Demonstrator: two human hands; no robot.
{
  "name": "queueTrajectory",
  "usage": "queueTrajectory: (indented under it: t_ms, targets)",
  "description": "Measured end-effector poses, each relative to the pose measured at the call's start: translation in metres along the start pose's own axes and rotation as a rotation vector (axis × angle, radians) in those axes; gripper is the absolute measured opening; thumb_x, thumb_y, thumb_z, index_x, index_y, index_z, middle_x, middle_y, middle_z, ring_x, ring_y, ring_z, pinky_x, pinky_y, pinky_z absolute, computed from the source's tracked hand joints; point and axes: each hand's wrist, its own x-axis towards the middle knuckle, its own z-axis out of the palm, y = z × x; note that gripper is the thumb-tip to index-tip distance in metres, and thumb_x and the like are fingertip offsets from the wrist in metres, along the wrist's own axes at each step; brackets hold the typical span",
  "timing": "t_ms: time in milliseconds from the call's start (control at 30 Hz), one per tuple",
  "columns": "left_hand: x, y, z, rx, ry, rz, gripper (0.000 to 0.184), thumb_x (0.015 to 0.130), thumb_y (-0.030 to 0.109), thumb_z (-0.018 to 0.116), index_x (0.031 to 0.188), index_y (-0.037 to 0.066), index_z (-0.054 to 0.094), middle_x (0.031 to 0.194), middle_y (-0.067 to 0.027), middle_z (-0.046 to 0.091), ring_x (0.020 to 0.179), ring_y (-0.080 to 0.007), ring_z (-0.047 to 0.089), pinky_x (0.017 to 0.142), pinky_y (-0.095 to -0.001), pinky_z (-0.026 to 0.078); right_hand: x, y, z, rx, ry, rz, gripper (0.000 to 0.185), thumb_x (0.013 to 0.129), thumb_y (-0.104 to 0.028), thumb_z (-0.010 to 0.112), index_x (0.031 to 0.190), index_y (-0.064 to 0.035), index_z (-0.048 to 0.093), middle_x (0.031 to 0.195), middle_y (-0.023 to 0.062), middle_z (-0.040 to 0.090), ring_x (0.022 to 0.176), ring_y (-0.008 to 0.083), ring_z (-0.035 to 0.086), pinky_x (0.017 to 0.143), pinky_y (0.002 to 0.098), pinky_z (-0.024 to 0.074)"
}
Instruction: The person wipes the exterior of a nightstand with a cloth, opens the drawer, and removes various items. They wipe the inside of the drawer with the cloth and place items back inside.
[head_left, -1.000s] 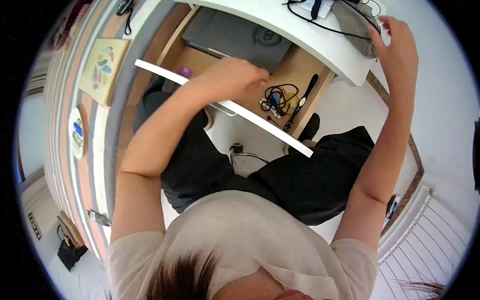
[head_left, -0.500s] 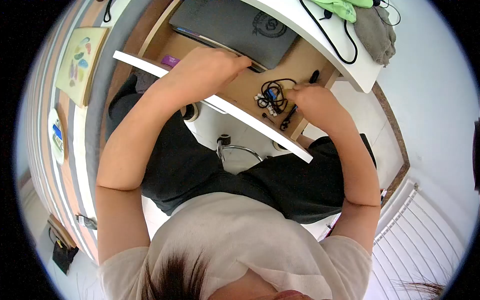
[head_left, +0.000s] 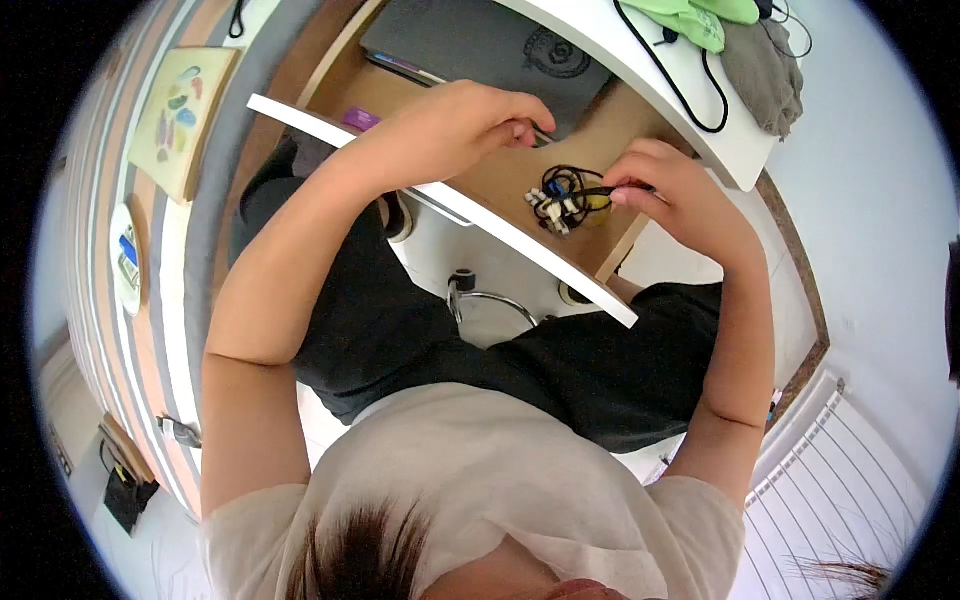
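My left hand hovers over the open drawer, beside the lower edge of a dark grey notebook. Its index finger is apart from the curled fingers, with nothing visible held. My right hand pinches a thin black strap over the right side of the drawer. Just left of those fingertips lies a coiled black cable with white connectors. A yellow item is partly hidden under the strap. A purple packet lies near the drawer's left front.
On the white desktop are a green cloth, a grey cloth and a black cord. At the left, a painted board and an oval dish rest on striped fabric. My dark-clothed legs are below the drawer.
My right hand has come from the desktop into the drawer and taken hold of the black strap, lifting it. My left hand has shifted slightly along the notebook's edge.
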Motion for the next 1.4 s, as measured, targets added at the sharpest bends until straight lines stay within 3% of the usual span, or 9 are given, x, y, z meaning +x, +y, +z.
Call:
queueTrajectory:
  t_ms: [367, 633, 767, 1067, 1133, 1267, 1300, 1333, 1400]
  targets:
    - [0.012, 0.019, 0.019, -0.809, -0.158, -0.064, 0.051, 0.092, 0.018, 0.058, 0.135, 0.002, 0.037, 0.111, -0.0090, 0.062, 0.102, -0.0143, 0.058, 0.097, -0.0305, 0.041, 0.023, -0.036, 0.017, 0.938, 0.366, 0.196, 0.017, 0.088, -0.015, 0.064, 0.096, -0.0015, 0.057, 0.084, 0.0032, 0.062, 0.077, 0.0092, 0.058, 0.070, 0.0234, 0.0468]
    - [0.006, 0.028, 0.007, -0.877, -0.145, -0.095, 0.041, 0.097, 0.027, 0.047, 0.132, 0.007, 0.042, 0.096, -0.0082, 0.065, 0.084, -0.0139, 0.062, 0.079, -0.0273, 0.047, 0.028, -0.018, 0.027, 0.366, 0.611, 0.263, 0.021, 0.090, -0.021, 0.057, 0.096, -0.0010, 0.057, 0.085, 0.0113, 0.063, 0.077, 0.0189, 0.062, 0.068, 0.0308, 0.0493]
    - [0.001, 0.025, -0.003, -0.886, -0.069, -0.106, 0.038, 0.097, 0.026, 0.047, 0.129, 0.006, 0.044, 0.093, -0.0086, 0.065, 0.081, -0.0143, 0.062, 0.076, -0.0275, 0.049, 0.024, 0.010, 0.067, -0.349, 0.256, 0.178, 0.037, 0.080, -0.026, 0.068, 0.105, -0.0027, 0.055, 0.099, 0.0164, 0.059, 0.094, 0.0335, 0.060, 0.080, 0.0422, 0.0501]
    - [-0.012, -0.006, -0.059, -0.651, 0.615, -0.074, 0.032, 0.097, 0.028, 0.045, 0.118, 0.007, 0.054, 0.078, 0.0035, 0.055, 0.063, -0.0068, 0.045, 0.062, -0.0217, 0.042, 0.028, 0.014, 0.097, -0.289, -0.140, 0.215, 0.054, 0.070, -0.020, 0.077, 0.111, -0.0021, 0.047, 0.115, 0.0213, 0.054, 0.110, 0.0357, 0.053, 0.088, 0.0431, 0.0479]
    - [-0.009, -0.013, -0.079, -0.716, 0.825, -0.175, 0.029, 0.095, 0.028, 0.050, 0.100, 0.000, 0.053, 0.079, -0.0081, 0.056, 0.065, -0.0175, 0.053, 0.057, -0.0269, 0.042, 0.030, 0.022, 0.101, -0.273, -0.140, 0.162, 0.053, 0.071, -0.017, 0.076, 0.112, -0.0022, 0.046, 0.117, 0.0217, 0.054, 0.110, 0.0364, 0.054, 0.089, 0.0437, 0.0475]
    - [0.009, -0.021, -0.103, -0.855, 0.859, -0.217, 0.021, 0.097, 0.022, 0.047, 0.089, 0.005, 0.055, 0.064, -0.0002, 0.045, 0.054, -0.0092, 0.040, 0.049, -0.0209, 0.032, 0.027, 0.008, 0.088, -0.183, -0.204, 0.225, 0.041, 0.074, -0.011, 0.070, 0.108, -0.0011, 0.049, 0.110, 0.0223, 0.057, 0.104, 0.0372, 0.056, 0.087, 0.0434, 0.0467]
    - [0.014, -0.042, -0.110, -0.840, 0.835, -0.216, 0.021, 0.094, 0.020, 0.049, 0.090, 0.002, 0.058, 0.068, -0.0061, 0.055, 0.062, -0.0142, 0.051, 0.056, -0.0257, 0.041, 0.023, 0.008, 0.090, -0.156, -0.223, 0.231, 0.039, 0.077, -0.011, 0.067, 0.109, -0.0009, 0.048, 0.106, 0.0232, 0.059, 0.100, 0.0382, 0.057, 0.085, 0.0448, 0.0470]
    - [0.027, -0.040, -0.106, -0.760, 0.759, 0.005, 0.026, 0.095, 0.012, 0.046, 0.117, 0.000, 0.050, 0.084, -0.0006, 0.055, 0.066, -0.0074, 0.045, 0.059, -0.0203, 0.041, 0.029, 0.008, 0.090, -0.141, -0.236, 0.216, 0.036, 0.079, -0.011, 0.064, 0.109, -0.0007, 0.047, 0.102, 0.0242, 0.061, 0.096, 0.0392, 0.059, 0.083, 0.0463, 0.0473]
    - [0.034, -0.052, -0.108, -0.792, 0.767, -0.018, 0.026, 0.090, 0.004, 0.048, 0.114, -0.006, 0.051, 0.103, -0.0107, 0.063, 0.076, -0.0094, 0.052, 0.067, -0.0207, 0.046, 0.031, -0.001, 0.084, -0.130, -0.263, 0.301, 0.032, 0.083, -0.012, 0.059, 0.110, 0.0004, 0.046, 0.095, 0.0254, 0.062, 0.090, 0.0415, 0.059, 0.079, 0.0488, 0.0470]
